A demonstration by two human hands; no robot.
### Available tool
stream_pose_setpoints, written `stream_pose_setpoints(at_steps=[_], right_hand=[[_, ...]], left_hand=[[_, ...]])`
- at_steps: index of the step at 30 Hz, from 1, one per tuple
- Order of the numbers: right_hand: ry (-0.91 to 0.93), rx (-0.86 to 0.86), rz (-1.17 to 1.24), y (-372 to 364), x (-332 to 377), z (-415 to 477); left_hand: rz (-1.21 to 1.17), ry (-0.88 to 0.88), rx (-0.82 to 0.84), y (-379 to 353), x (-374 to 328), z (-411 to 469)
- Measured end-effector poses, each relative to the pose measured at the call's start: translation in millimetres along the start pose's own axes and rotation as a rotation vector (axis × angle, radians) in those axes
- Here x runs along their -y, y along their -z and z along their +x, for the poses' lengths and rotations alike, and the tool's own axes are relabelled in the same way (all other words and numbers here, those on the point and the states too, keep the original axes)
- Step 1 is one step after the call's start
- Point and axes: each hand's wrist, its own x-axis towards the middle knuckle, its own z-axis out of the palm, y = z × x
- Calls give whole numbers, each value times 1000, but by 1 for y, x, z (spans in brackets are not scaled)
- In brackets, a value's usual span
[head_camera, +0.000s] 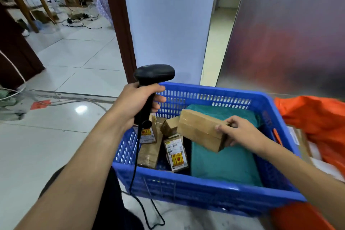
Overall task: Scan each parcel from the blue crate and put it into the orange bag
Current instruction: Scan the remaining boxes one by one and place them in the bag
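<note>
My left hand [138, 103] grips the handle of a black barcode scanner [154, 75], held upright over the left end of the blue crate [186, 188]. Its cable hangs down past the crate's front. My right hand [240, 130] holds one end of a long brown cardboard parcel [199, 129], tilted above the crate's middle. Inside the crate lie a green mailer bag [224, 164] and several small brown boxes with labels, one of them [176, 155] upright near the front. The orange bag [315, 115] sits open to the right of the crate.
The crate stands on a pale surface with tiled floor [74, 73] to the left. A white wall [168, 24] and a metallic panel [289, 33] rise behind it. Cables and a wooden chair [31, 0] lie at the far left. Flat packages show inside the orange bag.
</note>
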Motion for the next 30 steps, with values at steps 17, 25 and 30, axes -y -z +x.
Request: stream_pose_setpoints(at_steps=[17,25,30], right_hand=[[481,-618,-578,85,-1,-145],[961,-688,-981,69,4,-166],[1096,-635,-1029,54,11,-173]], left_hand=[[-265,196,173,-119,46,-59],[-554,332,128,-138,58,-100],[-584,346,6,-136,68,-88]])
